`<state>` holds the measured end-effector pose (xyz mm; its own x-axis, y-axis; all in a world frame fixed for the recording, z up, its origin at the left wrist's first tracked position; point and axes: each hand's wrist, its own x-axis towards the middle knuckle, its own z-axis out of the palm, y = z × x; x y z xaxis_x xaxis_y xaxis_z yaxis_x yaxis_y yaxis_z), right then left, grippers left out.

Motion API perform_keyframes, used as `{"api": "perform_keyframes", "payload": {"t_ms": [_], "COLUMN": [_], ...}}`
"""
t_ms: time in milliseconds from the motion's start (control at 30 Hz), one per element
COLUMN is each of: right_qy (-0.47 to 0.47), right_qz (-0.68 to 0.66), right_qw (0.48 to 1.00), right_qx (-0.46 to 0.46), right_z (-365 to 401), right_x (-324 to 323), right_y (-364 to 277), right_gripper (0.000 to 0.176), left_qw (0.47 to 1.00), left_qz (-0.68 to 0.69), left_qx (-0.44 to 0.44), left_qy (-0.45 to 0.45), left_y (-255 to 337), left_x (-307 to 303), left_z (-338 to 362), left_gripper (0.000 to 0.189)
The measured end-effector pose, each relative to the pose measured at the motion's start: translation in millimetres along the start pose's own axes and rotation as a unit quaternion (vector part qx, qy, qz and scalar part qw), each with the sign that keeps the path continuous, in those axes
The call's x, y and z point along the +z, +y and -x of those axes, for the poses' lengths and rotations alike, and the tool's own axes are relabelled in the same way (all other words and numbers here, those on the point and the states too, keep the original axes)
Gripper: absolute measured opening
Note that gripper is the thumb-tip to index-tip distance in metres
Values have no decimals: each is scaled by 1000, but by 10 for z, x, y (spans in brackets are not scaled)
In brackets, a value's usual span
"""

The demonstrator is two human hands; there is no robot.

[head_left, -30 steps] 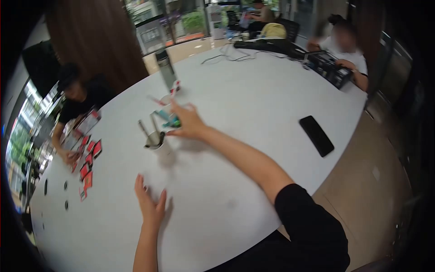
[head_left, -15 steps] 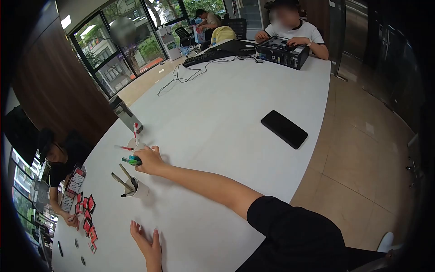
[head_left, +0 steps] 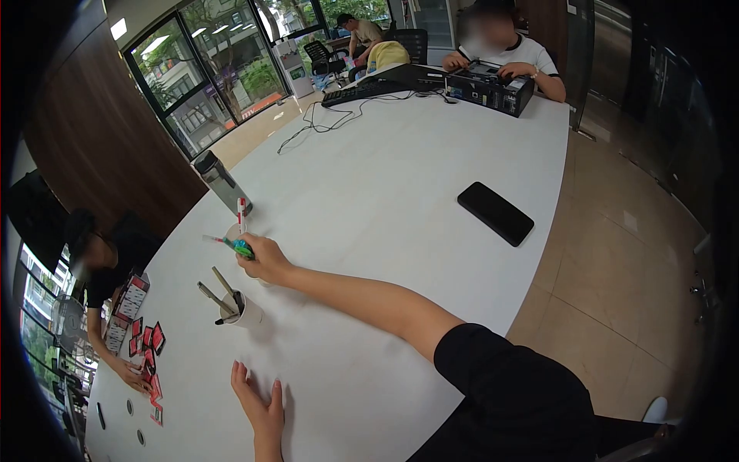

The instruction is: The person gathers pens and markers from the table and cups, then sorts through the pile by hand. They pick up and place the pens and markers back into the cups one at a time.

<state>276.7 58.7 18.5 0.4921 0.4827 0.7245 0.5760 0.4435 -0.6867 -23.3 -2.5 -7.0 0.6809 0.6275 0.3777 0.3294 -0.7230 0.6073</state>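
1. A co-worker's hand point(head_left: 137, 376) had shifted in over the red packets point(head_left: 147, 346).
2. The green pens point(head_left: 243, 249) had come up beside the far cup's point(head_left: 232, 229) mouth, so the work seemed centred there.
3. The near cup point(head_left: 250, 313) held grey pens point(head_left: 215, 298).
4. The left hand point(head_left: 260, 408) was empty, fingers spread.
5. The right hand point(head_left: 265, 259) was clenched round the green pens.
6. The boxes point(head_left: 128, 308) bore printing too small to read; the orange sign's point(head_left: 260, 105) letters were unclear.

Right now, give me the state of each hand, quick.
Left hand: open, fingers and thumb apart, holding nothing.
Right hand: closed, its grip on green and teal pens.
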Motion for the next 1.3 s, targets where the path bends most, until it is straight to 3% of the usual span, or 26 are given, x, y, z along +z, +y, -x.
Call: {"api": "perform_keyframes", "payload": {"t_ms": [200, 333, 433, 467, 533, 567, 667, 733, 900, 1000, 1067, 1133, 1200, 1267, 1300], "right_qy": [53, 79, -12, -58, -198, -261, -247, -238, -348, -393, -392, -315, -185, -64, -41], "right_qz": [-113, -88, -80, -48, -104, -68, -122, -164, -191, -220, -200, -167, -119, -50, -1], "right_qw": [992, 976, 935, 926, 901, 873, 837, 840, 838, 834, 842, 876, 905, 914, 930], "right_qx": [4, -183, -346, -370, -372, -408, -472, -459, -375, -318, -311, -325, -364, -399, -365], "right_z": [-139, -142, 55, 222, 631, 811, 1298, 1377, 1288, 1271, 1178, 970, 838, 644, 584], "right_x": [-73, -118, -152, -104, 78, 136, 347, 328, 217, 253, 237, 162, 100, 91, 97], "right_y": [-482, -920, -1286, -1374, -1481, -1530, -1611, -1640, -1650, -1573, -1522, -1531, -1363, -1098, -952], "right_gripper": [18, 20, 30, 35, 29, 22, 18, 22, 32, 35, 39, 53, 72, 90, 93], "left_qw": [1000, 992, 978, 984, 991, 988, 971, 960, 956, 977, 985, 979, 955, 958, 953], "left_qz": [12, 96, 172, 129, 40, 22, -55, -91, -110, -15, 80, 179, 288, 287, 302], "left_qx": [14, 30, 79, 96, 125, 153, 233, 266, 272, 213, 148, 81, 47, 12, -25], "left_qy": [1, 72, 87, 70, 32, 24, 7, 5, 7, -16, -32, -45, -57, -6, -13], "left_y": [56, 95, 171, 84, -336, -330, -183, -88, 57, 112, 127, 144, 138, 127, 103], "left_x": [-22, 36, 73, 66, 89, 63, -81, -152, -152, -73, -61, -80, -130, -68, -49], "left_z": [-4, -33, -50, -34, 111, 111, 45, -12, -21, -3, 21, 67, 30, 15, 25], "left_gripper": [68, 68, 67, 69, 73, 71, 63, 58, 44, 34, 28, 22, 14, 9, 10]}}
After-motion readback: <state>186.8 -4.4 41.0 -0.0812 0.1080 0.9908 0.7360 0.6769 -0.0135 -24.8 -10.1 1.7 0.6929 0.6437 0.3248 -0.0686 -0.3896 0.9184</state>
